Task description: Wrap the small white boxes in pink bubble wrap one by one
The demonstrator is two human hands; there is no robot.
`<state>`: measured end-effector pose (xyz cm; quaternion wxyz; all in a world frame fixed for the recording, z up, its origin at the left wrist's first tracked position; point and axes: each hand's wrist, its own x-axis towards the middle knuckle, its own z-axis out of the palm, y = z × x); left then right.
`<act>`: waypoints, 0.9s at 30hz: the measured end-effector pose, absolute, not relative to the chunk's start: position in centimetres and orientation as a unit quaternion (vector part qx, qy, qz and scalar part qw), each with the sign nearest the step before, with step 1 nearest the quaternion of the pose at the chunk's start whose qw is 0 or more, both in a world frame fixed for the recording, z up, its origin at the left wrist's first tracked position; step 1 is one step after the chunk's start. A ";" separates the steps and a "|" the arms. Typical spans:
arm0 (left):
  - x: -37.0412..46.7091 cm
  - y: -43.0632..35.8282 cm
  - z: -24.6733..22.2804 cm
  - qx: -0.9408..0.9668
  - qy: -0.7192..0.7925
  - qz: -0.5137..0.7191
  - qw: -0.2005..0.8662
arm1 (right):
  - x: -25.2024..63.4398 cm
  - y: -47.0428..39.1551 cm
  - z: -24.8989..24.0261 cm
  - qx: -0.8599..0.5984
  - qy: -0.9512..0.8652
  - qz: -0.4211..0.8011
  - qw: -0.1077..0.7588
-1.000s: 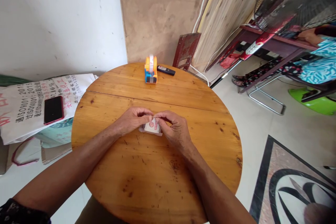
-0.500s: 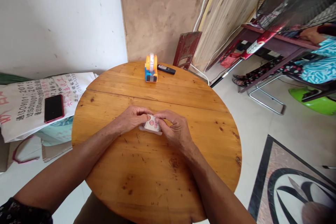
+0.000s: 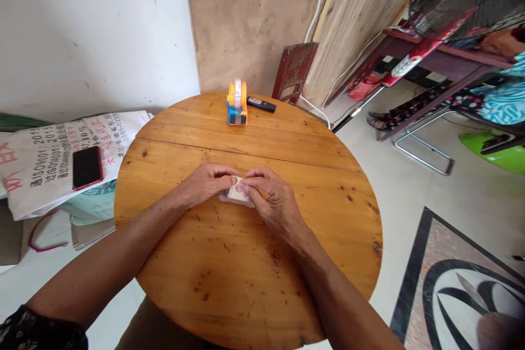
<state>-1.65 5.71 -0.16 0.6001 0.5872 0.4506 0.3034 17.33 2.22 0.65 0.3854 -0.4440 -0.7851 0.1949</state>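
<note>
A small white packet with reddish print (image 3: 238,191) is on the round wooden table (image 3: 246,262), between my two hands. My left hand (image 3: 211,183) grips its left and far edge, thumb on top. From the right, my right hand (image 3: 273,197) pinches its far right corner with thumb and forefinger. Part of the packet is hidden under the fingers, and its near edge looks like thin, see-through wrapping. Farther off on the table stands an orange and blue tape dispenser (image 3: 237,103) with a roll in it. Beside it lies a black remote control (image 3: 261,104).
A phone with a red edge (image 3: 87,168) lies on printed white sacks (image 3: 53,147) at the left. Behind the table is a dark red wooden chair (image 3: 294,74). A standing fan (image 3: 414,60) is at the right, near a person seated at a desk (image 3: 455,57).
Both hands keep hold of the packet, with the right fingertips shifted slightly over its top. The whole view has moved a little.
</note>
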 end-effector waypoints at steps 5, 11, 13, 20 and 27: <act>-1.7 5.7 -0.2 0.600 0.444 0.299 0.595 | 17.4 2.3 0.4 -0.437 -0.788 0.186 0.393; -1.7 5.5 0.1 0.607 0.449 0.298 0.585 | 17.3 2.2 0.2 -0.447 -0.787 0.167 0.392; -1.7 5.5 0.3 0.605 0.453 0.297 0.584 | 17.3 2.1 0.2 -0.451 -0.784 0.163 0.395; -1.7 5.6 0.2 0.605 0.449 0.293 0.589 | 17.1 2.0 0.0 -0.445 -0.796 0.128 0.389; -1.7 5.7 0.0 0.605 0.449 0.294 0.588 | 17.0 1.9 -0.1 -0.445 -0.795 0.121 0.394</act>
